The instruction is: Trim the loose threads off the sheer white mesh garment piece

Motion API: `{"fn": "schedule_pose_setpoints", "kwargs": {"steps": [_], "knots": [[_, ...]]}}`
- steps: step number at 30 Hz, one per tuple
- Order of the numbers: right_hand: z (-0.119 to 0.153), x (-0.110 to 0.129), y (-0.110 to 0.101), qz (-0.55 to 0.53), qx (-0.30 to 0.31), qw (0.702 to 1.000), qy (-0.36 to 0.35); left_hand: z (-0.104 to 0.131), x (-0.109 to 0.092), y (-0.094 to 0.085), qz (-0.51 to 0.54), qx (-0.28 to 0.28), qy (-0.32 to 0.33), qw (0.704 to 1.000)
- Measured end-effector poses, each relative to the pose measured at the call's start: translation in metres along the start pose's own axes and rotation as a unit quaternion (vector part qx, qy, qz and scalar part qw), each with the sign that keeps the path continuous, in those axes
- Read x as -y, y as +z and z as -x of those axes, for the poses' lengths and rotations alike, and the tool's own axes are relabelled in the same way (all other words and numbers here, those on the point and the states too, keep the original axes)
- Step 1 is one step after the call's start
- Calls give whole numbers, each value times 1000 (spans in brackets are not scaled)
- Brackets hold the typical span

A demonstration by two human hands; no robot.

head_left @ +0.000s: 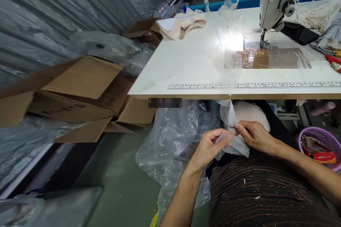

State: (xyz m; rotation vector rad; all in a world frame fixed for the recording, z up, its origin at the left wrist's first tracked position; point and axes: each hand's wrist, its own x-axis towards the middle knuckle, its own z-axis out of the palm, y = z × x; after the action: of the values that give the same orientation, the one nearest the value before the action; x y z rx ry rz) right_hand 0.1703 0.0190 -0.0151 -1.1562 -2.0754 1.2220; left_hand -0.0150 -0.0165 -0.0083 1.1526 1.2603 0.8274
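Sheer white fabric (pixel 238 146) hangs over the front edge of the sewing table (pixel 186 60) and gathers above my lap. My left hand (pixel 211 146) pinches the fabric between thumb and fingers. Close beside it, almost at the same spot, my right hand (pixel 255 136) is closed, thumb against the curled fingers. A small thin dark piece (pixel 234 127) shows at its fingertips, touching the fabric; its kind is too small to tell. Behind the hands, a rounded pale cloth bundle (pixel 252 111) lies below the table edge.
A sewing machine (pixel 277 3) stands on the table, with a black phone-like object (pixel 299 33) and red-handled pliers (pixel 333 62) to its right. Folded beige cloth (pixel 183 25) lies at the far left corner. Cardboard boxes (pixel 80 81), clear plastic bags (pixel 170 131) and a purple basket (pixel 318 133) surround me.
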Motion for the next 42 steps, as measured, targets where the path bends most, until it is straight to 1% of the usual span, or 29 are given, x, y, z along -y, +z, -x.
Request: {"fn": "schedule_pose_setpoints", "kwargs": {"steps": [2,4,7,11,14,17,20,22,24,26,27,28,30,33,35,37,40,42], "knots": [[2,0,1,-11,-10,1000,10,0,1,0,12,-15,-5,1000],[5,1,1,-26,-5,1000,13,-1,2,0,28,-24,-9,999],[10,3,1,-18,6,1000,3,-1,2,1,45,-16,-16,999],[8,4,4,23,5,1000,-17,-2,2,1,35,-9,-9,999],[4,0,6,37,-3,999,-6,-4,3,0,35,-4,-16,999],[6,-5,7,-6,-15,999,28,-7,5,3,45,-2,-35,998],[16,-11,8,-109,3,992,62,-10,6,11,51,5,-41,998],[25,-15,9,-173,18,981,83,-12,8,16,52,34,-47,997],[34,-20,7,-211,22,972,98,-15,10,19,43,89,-63,993],[40,-25,3,-220,22,969,107,-21,12,19,21,154,-83,984],[41,-29,-1,-217,17,970,108,-24,13,19,14,176,-88,980],[41,-33,-6,-210,2,972,108,-29,14,18,13,184,-86,979],[39,-42,-15,-189,-58,975,106,-40,16,16,33,166,-69,983],[32,-60,-26,-147,-174,966,120,-60,21,16,61,93,-21,994],[30,-72,-29,-121,-223,955,151,-72,27,18,44,43,4,998],[31,-83,-28,-93,-244,947,185,-81,35,19,3,4,14,1000],[38,-92,-25,-37,-229,943,237,-84,46,18,-46,-30,26,998],[41,-94,-24,12,-228,941,250,-81,51,16,-71,-54,49,995]]}}
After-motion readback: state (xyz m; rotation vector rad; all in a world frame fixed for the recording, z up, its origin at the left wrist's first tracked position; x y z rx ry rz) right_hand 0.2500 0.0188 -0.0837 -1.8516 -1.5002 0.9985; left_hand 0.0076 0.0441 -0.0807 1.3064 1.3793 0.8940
